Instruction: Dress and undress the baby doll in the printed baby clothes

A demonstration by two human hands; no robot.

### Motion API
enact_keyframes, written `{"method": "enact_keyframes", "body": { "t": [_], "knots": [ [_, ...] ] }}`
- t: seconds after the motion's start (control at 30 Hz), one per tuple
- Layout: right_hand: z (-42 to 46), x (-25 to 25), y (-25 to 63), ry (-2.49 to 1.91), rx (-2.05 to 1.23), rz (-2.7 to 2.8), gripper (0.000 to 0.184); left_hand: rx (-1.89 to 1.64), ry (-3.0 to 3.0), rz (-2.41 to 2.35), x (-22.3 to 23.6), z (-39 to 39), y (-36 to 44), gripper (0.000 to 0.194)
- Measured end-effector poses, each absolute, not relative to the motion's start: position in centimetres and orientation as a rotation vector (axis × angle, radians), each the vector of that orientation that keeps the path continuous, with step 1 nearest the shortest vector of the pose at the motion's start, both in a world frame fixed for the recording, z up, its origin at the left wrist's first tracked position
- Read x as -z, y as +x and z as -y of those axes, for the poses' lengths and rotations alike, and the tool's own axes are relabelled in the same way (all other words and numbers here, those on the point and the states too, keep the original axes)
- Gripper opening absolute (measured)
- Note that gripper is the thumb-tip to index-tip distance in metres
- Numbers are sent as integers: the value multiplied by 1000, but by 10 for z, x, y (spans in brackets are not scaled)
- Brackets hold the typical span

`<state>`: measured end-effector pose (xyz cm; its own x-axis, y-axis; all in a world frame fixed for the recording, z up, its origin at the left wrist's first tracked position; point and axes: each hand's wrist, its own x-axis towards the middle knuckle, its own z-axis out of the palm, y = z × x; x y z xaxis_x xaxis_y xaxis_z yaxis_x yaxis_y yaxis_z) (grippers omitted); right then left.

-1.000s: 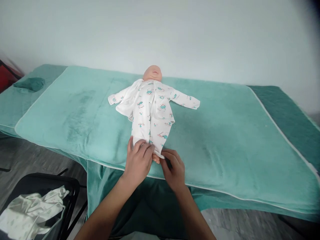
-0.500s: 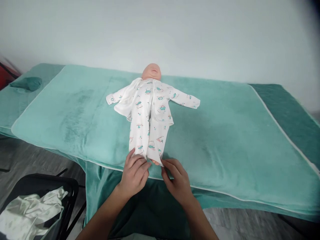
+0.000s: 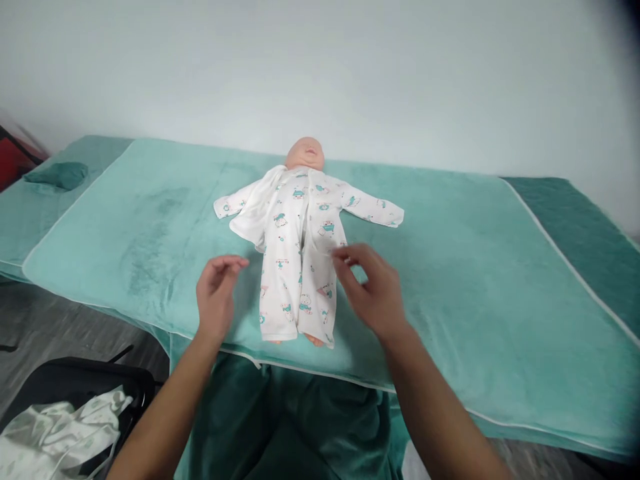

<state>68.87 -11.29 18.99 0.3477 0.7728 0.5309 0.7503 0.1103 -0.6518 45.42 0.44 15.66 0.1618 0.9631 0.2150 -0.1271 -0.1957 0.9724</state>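
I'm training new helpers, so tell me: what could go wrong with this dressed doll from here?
The doll lies with its feet near the front edge of the green bed, so a tug might drag them over. The folded-back flap of the printed top could crease if pulled hastily.

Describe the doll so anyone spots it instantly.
Find the green-covered table by the wall. Near its middle, legs between the left hand and right hand, lies a baby doll in white printed clothes. Unlike the crumpled cloth on the chair, it has a head.

The left hand (image 3: 216, 297) and right hand (image 3: 374, 290) are bare — narrow wrists (image 3: 206, 337), uncovered forearms (image 3: 435, 393) broadening below.
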Motion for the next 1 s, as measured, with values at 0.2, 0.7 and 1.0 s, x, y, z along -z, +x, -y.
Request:
{"method": "enact_keyframes", "body": {
  "t": [0.2, 0.7, 1.0],
  "knots": [
    [-46, -215, 743, -1978, 17, 1243, 10, -1196, 1815, -1102, -169, -138, 536, 18],
    [-83, -185, 782, -1683, -313, 959, 20, -966, 1821, -989, -218, -139, 573, 8],
    [-79, -189, 777, -1494, -479, 808, 20, -805, 1815, -707, -257, -99, 578, 12]
  ]
}}
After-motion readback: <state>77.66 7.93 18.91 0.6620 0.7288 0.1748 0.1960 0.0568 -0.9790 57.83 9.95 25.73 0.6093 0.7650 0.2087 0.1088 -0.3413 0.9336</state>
